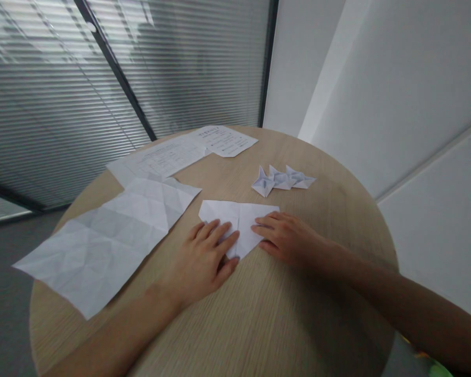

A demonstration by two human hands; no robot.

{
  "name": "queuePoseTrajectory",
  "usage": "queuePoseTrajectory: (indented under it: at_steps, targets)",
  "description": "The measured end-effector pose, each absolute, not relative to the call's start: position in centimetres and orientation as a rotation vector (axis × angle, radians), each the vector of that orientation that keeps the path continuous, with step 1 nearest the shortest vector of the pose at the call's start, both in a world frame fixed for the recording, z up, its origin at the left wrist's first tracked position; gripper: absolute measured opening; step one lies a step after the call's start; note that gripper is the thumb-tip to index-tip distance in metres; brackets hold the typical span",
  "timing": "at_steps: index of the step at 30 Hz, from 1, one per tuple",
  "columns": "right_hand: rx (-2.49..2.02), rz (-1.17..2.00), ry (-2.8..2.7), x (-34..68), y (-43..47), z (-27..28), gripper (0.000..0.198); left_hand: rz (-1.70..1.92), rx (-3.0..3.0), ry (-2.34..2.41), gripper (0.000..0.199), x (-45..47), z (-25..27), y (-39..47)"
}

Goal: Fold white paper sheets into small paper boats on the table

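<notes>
A folded sheet of white paper (241, 214) lies flat on the table in front of me, its lower edges slanting in toward a corner near me. My left hand (206, 254) rests on its left part, palm down, fingers spread over the paper. On the right edge lies my right hand (284, 235), fingers stretched out and slightly apart, pressing on the paper. A crease runs down the middle between the two hands. Parts of the left and right edges are covered by my fingers.
Several small folded paper pieces (280, 179) stand in a row beyond my right hand. A large creased sheet (113, 235) lies at left, overhanging the round table's (255, 324) edge. Printed sheets (223, 140) lie at the back. Blinds (204, 68) and a white wall (408, 104) border the table.
</notes>
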State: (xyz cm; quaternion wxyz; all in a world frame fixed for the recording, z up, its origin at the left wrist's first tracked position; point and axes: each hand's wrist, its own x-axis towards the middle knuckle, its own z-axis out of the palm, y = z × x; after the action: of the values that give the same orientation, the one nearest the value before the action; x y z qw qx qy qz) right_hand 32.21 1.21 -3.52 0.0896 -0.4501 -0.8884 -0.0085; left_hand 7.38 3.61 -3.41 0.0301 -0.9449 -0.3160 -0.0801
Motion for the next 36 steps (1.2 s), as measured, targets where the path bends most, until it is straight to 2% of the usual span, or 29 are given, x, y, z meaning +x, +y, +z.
queuePoseTrajectory:
  at_steps: [5, 9, 14, 19, 20, 23, 25, 28, 32, 36]
  targets:
    - [-1.394, -0.012, -2.489, 32.2, 1.9, -4.0, 0.022, -0.233, -2.960, -0.925, 0.046, 7.4, -3.3, 3.7]
    - [-1.483, -0.039, -2.351, 32.0, 3.3, -4.3, 0.020, -0.243, -2.979, -0.858, 0.036, 7.5, -3.2, 3.8]
    - [-1.502, 0.061, -2.324, 32.0, 5.0, -4.6, 0.044, -0.251, -3.079, -0.758, 0.029, 7.9, -2.7, 5.5]
    - [-1.470, 0.091, -2.359, 31.9, 5.3, -4.5, 0.046, -0.418, -3.028, -0.754, 0.017, 8.3, -2.5, 7.6]
    - [-1.456, 0.068, -2.351, 31.8, 5.2, -4.4, 0.047, -0.444, -2.973, -0.773, 0.020, 8.4, -2.5, 7.8]
    - [-1.393, -0.048, -2.361, 31.7, 4.7, -4.3, 0.046, -0.459, -2.844, -0.843, 0.054, 8.5, -2.5, 7.9]
    - [-1.322, -0.141, -2.411, 31.6, 4.2, -4.3, 0.041, -0.412, -2.831, -0.857, 0.062, 8.5, -2.3, 7.7]
    - [-1.215, -0.234, -2.496, 31.7, 3.5, -4.4, 0.037, -0.330, -2.862, -0.785, 0.047, 8.6, -1.7, 7.3]
    - [-1.164, -0.201, -2.628, 32.2, 2.8, -4.5, 0.033, -0.256, -2.873, -0.689, 0.022, 8.6, -1.6, 6.8]
    - [-1.182, -0.111, -2.733, 32.2, 2.3, -4.3, 0.025, -0.073, -2.862, -0.684, 0.021, 8.6, -2.1, 6.3]
